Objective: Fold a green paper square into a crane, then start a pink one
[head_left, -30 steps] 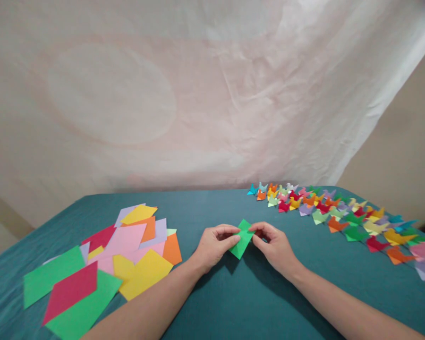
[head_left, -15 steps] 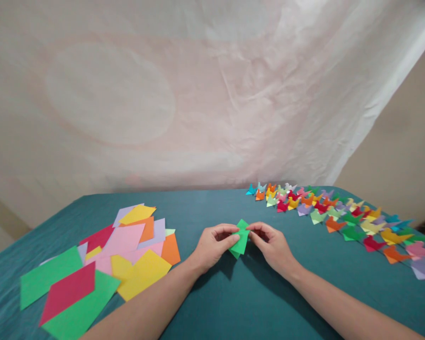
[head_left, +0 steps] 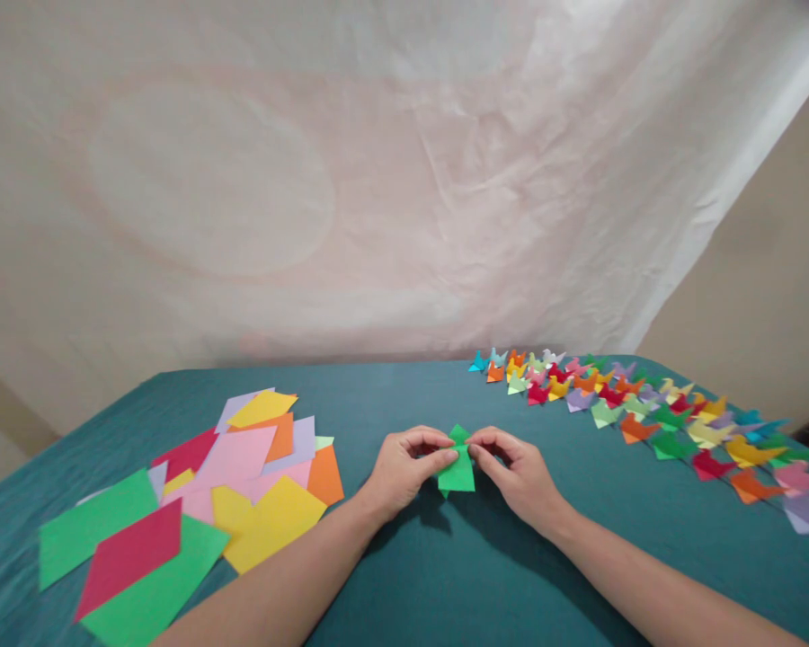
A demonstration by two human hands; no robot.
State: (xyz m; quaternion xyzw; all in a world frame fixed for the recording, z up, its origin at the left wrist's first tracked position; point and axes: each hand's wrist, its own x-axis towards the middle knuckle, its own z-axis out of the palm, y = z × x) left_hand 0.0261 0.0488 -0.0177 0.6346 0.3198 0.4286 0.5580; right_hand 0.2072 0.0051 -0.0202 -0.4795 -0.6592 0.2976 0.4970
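A small green folded paper is pinched between my two hands just above the teal table. My left hand grips its left side with thumb and fingers. My right hand grips its right side the same way. The paper stands nearly upright, its pointed top up, with a fold running across it.
A loose heap of flat coloured paper sheets lies on the left of the table. Rows of several small folded paper figures run along the right side to the far edge. A wrinkled white cloth hangs behind the table.
The green paper has been turned from a tilted diamond shape to nearly upright and folded narrower. Both hands have stayed at the same spot, fingers working it.
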